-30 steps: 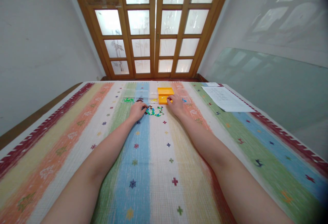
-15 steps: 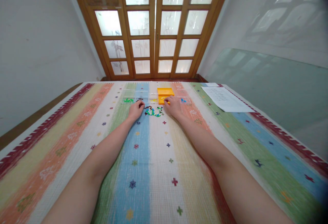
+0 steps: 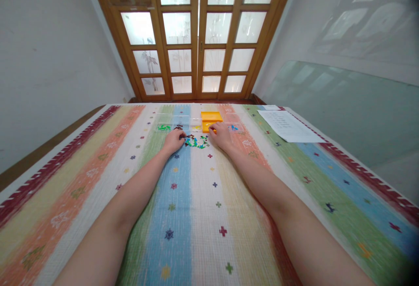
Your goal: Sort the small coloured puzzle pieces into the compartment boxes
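Note:
My left hand [image 3: 174, 140] rests at the left edge of a loose ring of small green, blue and dark pieces [image 3: 196, 143] on the cloth. Its thumb and fingers are pinched together; anything between them is too small to make out. My right hand [image 3: 220, 135] is at the ring's right side, just in front of an open orange box [image 3: 211, 116]. Its fingers are curled down and drawn together, and their tips are partly hidden. Small green pieces [image 3: 164, 127] lie in a clear tray behind my left hand, with dark pieces [image 3: 178, 127] beside them.
Yellow pieces [image 3: 196, 127] lie left of the orange box, and blue pieces [image 3: 233, 127] sit in a clear container to its right. Printed paper [image 3: 288, 125] lies at the right on the striped tablecloth [image 3: 203, 216]. Glass-paned doors [image 3: 198, 37] stand beyond the table.
My left hand has shifted slightly right, its fingertips closer to the ring's left edge. My right hand has barely moved.

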A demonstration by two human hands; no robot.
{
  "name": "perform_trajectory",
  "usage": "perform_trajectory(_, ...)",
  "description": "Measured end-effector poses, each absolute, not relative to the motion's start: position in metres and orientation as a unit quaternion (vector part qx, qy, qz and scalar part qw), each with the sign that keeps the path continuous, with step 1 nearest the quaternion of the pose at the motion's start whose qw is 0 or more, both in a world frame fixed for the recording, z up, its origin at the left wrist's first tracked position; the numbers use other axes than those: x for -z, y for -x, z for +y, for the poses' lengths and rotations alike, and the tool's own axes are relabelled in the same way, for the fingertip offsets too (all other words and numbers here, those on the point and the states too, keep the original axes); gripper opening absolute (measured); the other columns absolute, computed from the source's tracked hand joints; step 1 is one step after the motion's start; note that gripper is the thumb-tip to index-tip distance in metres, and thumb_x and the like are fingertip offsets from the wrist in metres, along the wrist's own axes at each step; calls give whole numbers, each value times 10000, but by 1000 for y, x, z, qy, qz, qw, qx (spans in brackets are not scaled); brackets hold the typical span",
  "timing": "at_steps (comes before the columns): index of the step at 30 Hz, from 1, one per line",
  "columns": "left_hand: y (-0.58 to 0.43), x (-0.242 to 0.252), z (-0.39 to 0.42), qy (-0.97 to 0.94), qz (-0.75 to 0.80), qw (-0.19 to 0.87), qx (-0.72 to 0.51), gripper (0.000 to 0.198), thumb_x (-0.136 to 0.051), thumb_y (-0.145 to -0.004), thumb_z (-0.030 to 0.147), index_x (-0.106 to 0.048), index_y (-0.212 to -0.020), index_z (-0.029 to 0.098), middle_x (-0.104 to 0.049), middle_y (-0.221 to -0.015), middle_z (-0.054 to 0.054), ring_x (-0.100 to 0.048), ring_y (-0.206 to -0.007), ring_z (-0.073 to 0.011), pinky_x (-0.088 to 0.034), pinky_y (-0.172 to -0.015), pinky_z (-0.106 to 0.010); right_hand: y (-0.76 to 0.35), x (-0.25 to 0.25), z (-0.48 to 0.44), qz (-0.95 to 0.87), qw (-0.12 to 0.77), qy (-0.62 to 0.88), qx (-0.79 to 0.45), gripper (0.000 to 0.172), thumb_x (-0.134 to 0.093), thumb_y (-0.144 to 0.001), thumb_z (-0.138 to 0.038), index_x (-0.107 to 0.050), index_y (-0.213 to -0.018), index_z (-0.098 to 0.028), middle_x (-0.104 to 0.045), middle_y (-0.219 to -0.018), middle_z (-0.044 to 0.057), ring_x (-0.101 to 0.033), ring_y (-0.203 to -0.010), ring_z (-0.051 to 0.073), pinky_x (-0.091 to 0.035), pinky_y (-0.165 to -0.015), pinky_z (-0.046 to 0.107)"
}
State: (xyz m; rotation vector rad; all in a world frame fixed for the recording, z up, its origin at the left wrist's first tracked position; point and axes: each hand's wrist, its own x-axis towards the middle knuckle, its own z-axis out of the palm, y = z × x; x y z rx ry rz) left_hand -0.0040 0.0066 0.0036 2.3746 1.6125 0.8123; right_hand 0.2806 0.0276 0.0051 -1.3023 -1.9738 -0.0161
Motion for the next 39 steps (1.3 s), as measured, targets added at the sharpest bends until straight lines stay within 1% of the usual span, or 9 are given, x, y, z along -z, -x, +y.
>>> perform_trajectory(3, 6, -5, 6, -797, 540, 60, -264, 219, -616, -857, 179, -769, -1013, 194, -715, -1005, -84, -639, -970, -239, -496, -909, -359, -280, -5, 28, -772, 379, 509, 6, 146, -592, -939, -184, -736, -913, -197, -707, -967, 98, -580, -948, 259, -429, -878, 372)
perform_trajectory(6, 6, -8, 3, -791, 555, 37, -255, 190, -610, -892, 222, -775, -985, 205, -717, -1003, -90, -640, -983, -249, -490, -915, -364, -280, -5, 27, -774, 379, 507, 6, 146, -592, -940, -190, -735, -912, -196, -711, -967, 98, -586, -943, 257, -433, -877, 372)
perform_trajectory(10, 5, -13, -2, -770, 587, 22, -250, 180, -608, -907, 246, -775, -966, 212, -722, -1031, -101, -639, -1019, -267, -487, -925, -374, -280, -6, 27, -775, 378, 507, 5, 147, -591, -935, -185, -735, -909, -196, -715, -964, 99, -594, -947, 258, -439, -879, 372)
perform_trajectory(13, 5, -16, -6, -755, 608, 12, -246, 184, -610, -913, 270, -770, -981, 211, -718, -1038, -111, -638, -1016, -278, -487, -900, -376, -280, -6, 27, -777, 378, 504, 0, 153, -586, -933, -179, -736, -906, -197, -716, -963, 99, -598, -939, 255, -445, -880, 371)
perform_trajectory(15, 5, -17, -7, -749, 619, 7, -237, 181, -604, -921, 285, -765, -954, 209, -715, -1024, -114, -637, -1001, -281, -485, -877, -375, -280, -6, 27, -778, 378, 502, -2, 156, -583, -936, -181, -736, -907, -198, -717, -962, 98, -598, -935, 253, -447, -883, 372)
perform_trajectory(21, 6, -17, -7, -749, 622, -4, -228, 182, -569, -933, 270, -743, -921, 216, -710, -998, -103, -631, -968, -265, -468, -835, -354, -280, -5, 27, -777, 378, 504, -1, 143, -589, -937, -182, -727, -902, -194, -720, -966, 93, -601, -944, 246, -443, -888, 360)
perform_trajectory(26, 6, -16, -5, -755, 613, 8, -233, 188, -580, -920, 268, -754, -976, 224, -716, -1037, -93, -629, -1000, -255, -464, -872, -349, -279, -5, 26, -778, 374, 505, -3, 144, -586, -927, -167, -724, -896, -196, -719, -961, 86, -601, -944, 241, -439, -875, 350)
perform_trajectory(33, 5, -15, -6, -753, 601, 23, -267, 145, -615, -905, 263, -752, -890, 221, -729, -993, -108, -638, -995, -293, -457, -908, -404, -279, -7, 23, -782, 367, 504, -6, 154, -577, -930, -170, -724, -897, -202, -722, -966, 83, -600, -938, 239, -440, -869, 349)
perform_trajectory(39, 5, -17, 0, -724, 616, 26, -308, 193, -561, -952, 281, -745, -980, 230, -749, -1034, -88, -649, -992, -259, -457, -908, -370, -278, -7, 24, -780, 360, 512, -7, 153, -582, -931, -180, -731, -901, -203, -723, -963, 84, -602, -937, 239, -442, -867, 349)
